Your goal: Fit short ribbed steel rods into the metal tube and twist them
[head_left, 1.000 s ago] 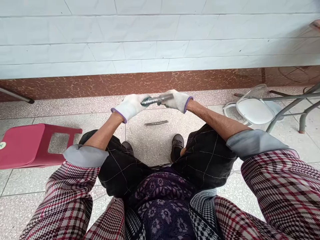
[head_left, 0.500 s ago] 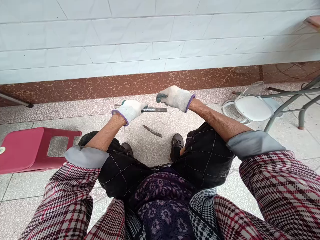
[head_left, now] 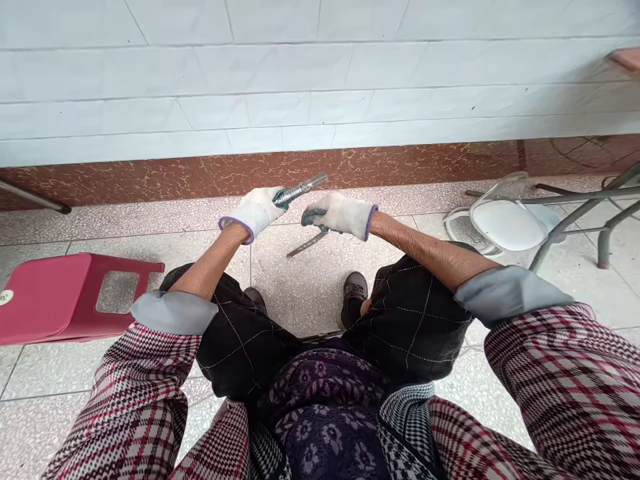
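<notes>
My left hand [head_left: 260, 207], in a white knit glove with a purple cuff and dark palm, is closed around a shiny, ribbed metal rod [head_left: 305, 188]. The rod tilts up toward the right, its free end in front of the brown skirting. To the right, my right hand [head_left: 337, 215], gloved the same way, is bent downward with curled fingers. A thin, dark, patterned metal strip [head_left: 306, 245] runs from under those fingers down to the left, and its upper end is at the fingertips. The grip itself is partly hidden behind the glove.
A red plastic stool [head_left: 75, 293] stands at the left. A white-seated folding chair [head_left: 509, 218] and grey metal legs [head_left: 565, 230] are at the right. White wall tiles [head_left: 280, 63] rise above brown skirting [head_left: 240, 175]. My shoes [head_left: 354, 293] rest on the speckled floor [head_left: 285, 293].
My left hand has tilted the rod's right end upward. My right hand has come down and left to the strip, which has swung from slanting down-right to slanting up-right.
</notes>
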### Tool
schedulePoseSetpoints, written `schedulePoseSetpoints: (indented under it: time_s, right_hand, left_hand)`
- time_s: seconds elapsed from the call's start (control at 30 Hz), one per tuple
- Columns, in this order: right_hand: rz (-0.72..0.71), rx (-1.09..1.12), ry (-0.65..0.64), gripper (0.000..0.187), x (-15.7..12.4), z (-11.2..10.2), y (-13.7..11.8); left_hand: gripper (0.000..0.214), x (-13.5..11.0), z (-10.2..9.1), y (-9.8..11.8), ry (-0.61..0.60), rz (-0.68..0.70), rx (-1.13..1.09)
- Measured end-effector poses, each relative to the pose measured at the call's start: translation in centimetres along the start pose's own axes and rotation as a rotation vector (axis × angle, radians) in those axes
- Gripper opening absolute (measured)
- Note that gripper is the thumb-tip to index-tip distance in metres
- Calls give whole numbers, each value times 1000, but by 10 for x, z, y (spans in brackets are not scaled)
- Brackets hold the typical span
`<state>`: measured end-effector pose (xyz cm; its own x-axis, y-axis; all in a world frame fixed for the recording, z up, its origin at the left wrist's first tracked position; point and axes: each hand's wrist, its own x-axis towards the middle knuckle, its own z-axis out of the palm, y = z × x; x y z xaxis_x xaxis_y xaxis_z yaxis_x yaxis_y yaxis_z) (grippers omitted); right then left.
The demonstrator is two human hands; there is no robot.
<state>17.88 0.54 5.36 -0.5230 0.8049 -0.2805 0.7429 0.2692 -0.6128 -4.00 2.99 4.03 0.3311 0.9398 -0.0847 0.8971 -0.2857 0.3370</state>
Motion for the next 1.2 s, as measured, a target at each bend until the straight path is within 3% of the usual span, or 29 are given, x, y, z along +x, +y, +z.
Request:
schedulePoseSetpoints:
  time_s: [0.13,0.27,0.33,0.43,0.53,0.63,0.77,0.9,1.07,1.2]
  right_hand:
    - [6,-52,16,26,-7,-7,-3]
    - [54,-42,176,28,-6,-31,4]
    - [103,-22,218,29,-1,-43,11]
    - [137,8,225,29,8,-48,20]
    - [153,54,172,29,13,-38,17]
    - [90,49,86,28,15,-16,-1]
    - [-35,-58,-46,27,17,6,-29]
    - [-22,-126,-5,25,25,-3,-36]
    - [60,-104,125,26,49,-30,-21]
    - [110,-32,159,27,62,-39,-7]
  left_hand:
    - [34,5,7,-7,-118,-37,329]
    - [35,-5,12,5,-302,95,420]
    - [33,-13,11,16,-302,148,325]
    - [28,-19,4,27,-220,173,-5]
    - [35,-17,-8,22,-100,99,-358]
    - [42,-10,-18,4,-29,-11,-475]
    - [33,0,-23,-26,-22,-70,-225]
    - [31,4,-15,-44,-177,-96,175]
    - [37,0,2,-38,-348,64,403]
    - [36,-15,-4,-29,-342,129,347]
